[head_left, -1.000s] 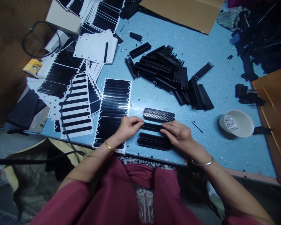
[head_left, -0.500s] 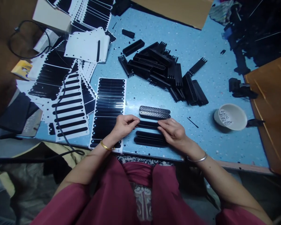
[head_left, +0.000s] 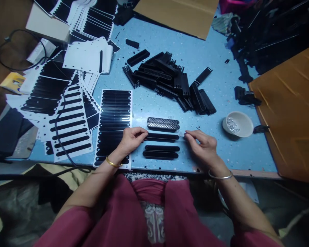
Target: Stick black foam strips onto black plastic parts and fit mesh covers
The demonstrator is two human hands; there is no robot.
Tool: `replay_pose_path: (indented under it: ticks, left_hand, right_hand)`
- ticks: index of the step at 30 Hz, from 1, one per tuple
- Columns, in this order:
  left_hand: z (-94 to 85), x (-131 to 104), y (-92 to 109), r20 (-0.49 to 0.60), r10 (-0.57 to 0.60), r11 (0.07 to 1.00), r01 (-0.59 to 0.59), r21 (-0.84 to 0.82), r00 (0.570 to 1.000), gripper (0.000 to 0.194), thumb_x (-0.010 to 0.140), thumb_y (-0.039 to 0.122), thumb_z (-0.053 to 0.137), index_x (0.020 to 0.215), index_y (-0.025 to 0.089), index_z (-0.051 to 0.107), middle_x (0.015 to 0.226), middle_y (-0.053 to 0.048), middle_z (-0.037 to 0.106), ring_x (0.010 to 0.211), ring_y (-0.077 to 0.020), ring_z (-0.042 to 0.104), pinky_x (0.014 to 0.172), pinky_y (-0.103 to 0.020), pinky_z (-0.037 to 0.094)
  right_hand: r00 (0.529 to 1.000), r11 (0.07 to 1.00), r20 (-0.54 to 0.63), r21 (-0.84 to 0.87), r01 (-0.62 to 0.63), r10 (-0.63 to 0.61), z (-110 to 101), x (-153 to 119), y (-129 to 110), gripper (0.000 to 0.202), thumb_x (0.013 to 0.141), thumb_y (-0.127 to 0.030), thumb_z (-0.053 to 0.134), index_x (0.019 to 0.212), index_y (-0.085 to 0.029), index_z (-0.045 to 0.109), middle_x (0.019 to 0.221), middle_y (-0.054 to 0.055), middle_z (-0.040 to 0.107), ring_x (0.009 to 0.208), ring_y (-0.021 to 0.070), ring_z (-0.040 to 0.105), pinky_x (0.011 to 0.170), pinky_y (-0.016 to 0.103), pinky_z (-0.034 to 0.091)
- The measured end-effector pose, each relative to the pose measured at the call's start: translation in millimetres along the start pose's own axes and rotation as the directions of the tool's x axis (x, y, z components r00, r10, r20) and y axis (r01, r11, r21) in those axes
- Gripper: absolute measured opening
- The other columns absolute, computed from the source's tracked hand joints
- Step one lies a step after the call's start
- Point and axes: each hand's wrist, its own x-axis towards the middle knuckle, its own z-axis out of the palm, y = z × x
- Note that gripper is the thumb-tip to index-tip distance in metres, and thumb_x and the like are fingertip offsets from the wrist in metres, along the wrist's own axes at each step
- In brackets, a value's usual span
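My left hand (head_left: 132,140) has thumb and forefinger pinched at the left end of a narrow black strip with rounded ends (head_left: 163,137), lying level on the table. My right hand (head_left: 203,144) is just off that strip's right end, thumb and forefinger closed together; a small pale, see-through bit seems to show by the fingertips, too faint to name. Just beyond the strip are patterned black pieces with small holes (head_left: 163,124). Closer to me lie two smooth black pieces (head_left: 161,152), side by side. Left of them is a white sheet of black strip stickers (head_left: 113,127).
A heap of black plastic pieces with pronged ends (head_left: 167,75) spreads over the table's middle. At right stand a white cup (head_left: 239,124) with small shiny bits and a brown carton (head_left: 288,113). More sticker sheets (head_left: 70,120), crossed by a black cable (head_left: 57,128), lie at left.
My right hand has moved right, off the black strip's end, baring that end and the smooth pieces near me. My left hand stays at the left end. The whole view has shifted slightly.
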Motion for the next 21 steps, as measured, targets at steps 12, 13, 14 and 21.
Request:
replay_pose_path:
  ticks: [12,13,14,21]
  left_hand:
    - [-2.0,1.1,-4.5,0.041,0.037,0.999,-0.037,-0.009,0.998,0.017,0.078,0.027,0.068,0.086,0.013,0.074,0.068,-0.004,0.071,0.054,-0.0119,0.064,0.049,-0.020,0.051]
    - [-2.2,0.5,-4.2,0.046,0.068,0.997,-0.069,0.020,0.997,0.019,0.078,0.027,0.068,0.090,0.014,0.075,0.071,-0.005,0.073,0.057,-0.0125,0.064,0.051,-0.021,0.052]
    - [-2.1,-0.3,-4.1,0.053,0.111,0.992,-0.114,0.057,0.992,0.021,0.079,0.028,0.069,0.094,0.014,0.076,0.075,-0.006,0.074,0.061,-0.0133,0.066,0.054,-0.022,0.053]
    - [1.6,0.1,-12.3,0.218,0.409,0.808,-0.463,0.366,0.886,0.023,0.082,0.018,0.064,0.101,0.021,0.077,0.081,-0.006,0.072,0.071,-0.0145,0.066,0.067,-0.025,0.052]
  right_hand:
    - [0.917,0.922,0.100,-0.011,-0.388,0.387,24.4,4.0,-3.9,0.059,0.090,-0.064,0.045,0.058,-0.018,0.062,0.051,0.004,0.061,0.049,0.0143,0.057,0.051,0.027,0.041]
    - [0.920,0.927,0.117,-0.086,-0.365,0.374,26.7,6.5,-7.3,0.060,0.089,-0.066,0.044,0.055,-0.019,0.059,0.048,0.003,0.059,0.048,0.0138,0.054,0.049,0.027,0.038]
    - [0.922,0.925,0.127,-0.162,-0.345,0.366,29.3,8.8,-10.5,0.061,0.088,-0.067,0.045,0.052,-0.019,0.056,0.047,0.003,0.057,0.047,0.0137,0.053,0.049,0.027,0.035]
    - [0.910,0.803,0.052,-0.492,-0.335,0.412,50.2,14.3,-21.2,0.049,0.082,-0.066,0.056,0.065,-0.020,0.060,0.060,0.009,0.067,0.059,0.0227,0.063,0.053,0.029,0.034]
